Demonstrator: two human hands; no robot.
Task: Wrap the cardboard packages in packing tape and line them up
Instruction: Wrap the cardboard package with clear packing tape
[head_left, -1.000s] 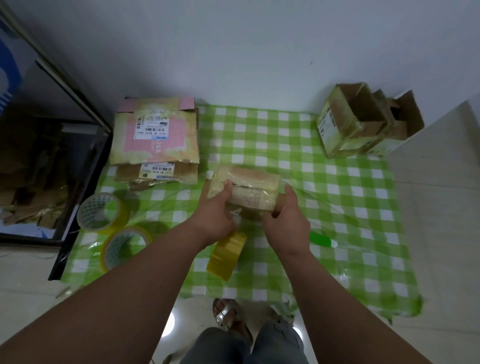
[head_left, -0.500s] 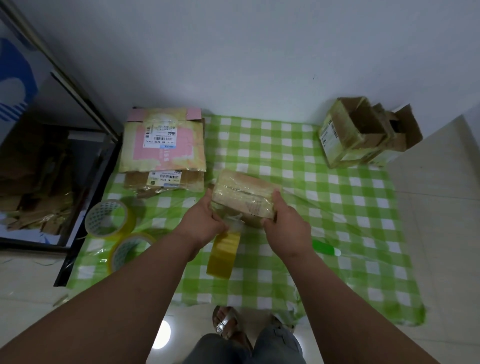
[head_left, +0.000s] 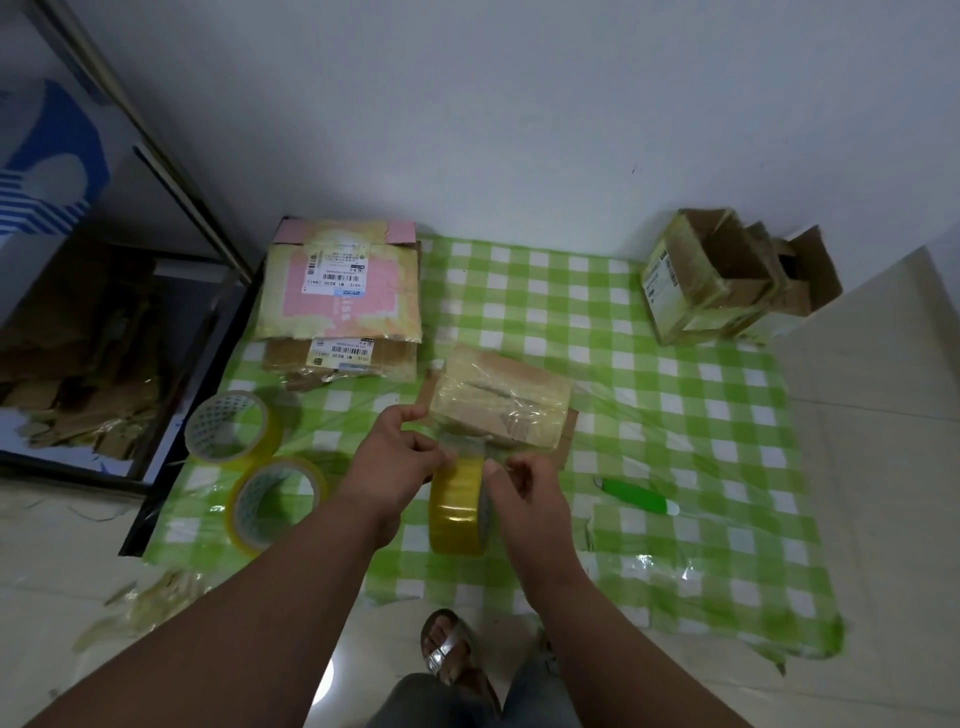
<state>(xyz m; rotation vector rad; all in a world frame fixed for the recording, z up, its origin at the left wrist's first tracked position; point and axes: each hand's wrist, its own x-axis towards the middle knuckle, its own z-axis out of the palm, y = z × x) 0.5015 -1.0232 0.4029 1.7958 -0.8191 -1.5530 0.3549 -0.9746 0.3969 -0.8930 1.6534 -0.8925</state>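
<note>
Nearest the person, a sandalled foot (head_left: 441, 649) shows at the edge of the green checked cloth (head_left: 727, 467) spread on the floor; just above it a yellow roll of packing tape (head_left: 457, 514) stands on edge between the two hands; the left hand (head_left: 395, 467) has its fingers curled in at the roll's upper left, the right hand (head_left: 524, 488) pinches with thumb and fingers at the roll's top right, seemingly on the loose tape end, though the film is too clear to be sure; two more tape rolls (head_left: 234, 426) lie to the left, and a green cutter (head_left: 636, 496) lies to the right, nearer the right hand; straight ahead of both hands, touching neither, rests the small cardboard package (head_left: 501, 402), already glossy with tape, its long axis running left to right across the reach; beyond, flat labelled parcels (head_left: 343, 291) are stacked far left, and open cartons (head_left: 727, 275) sit far right by the wall.
</note>
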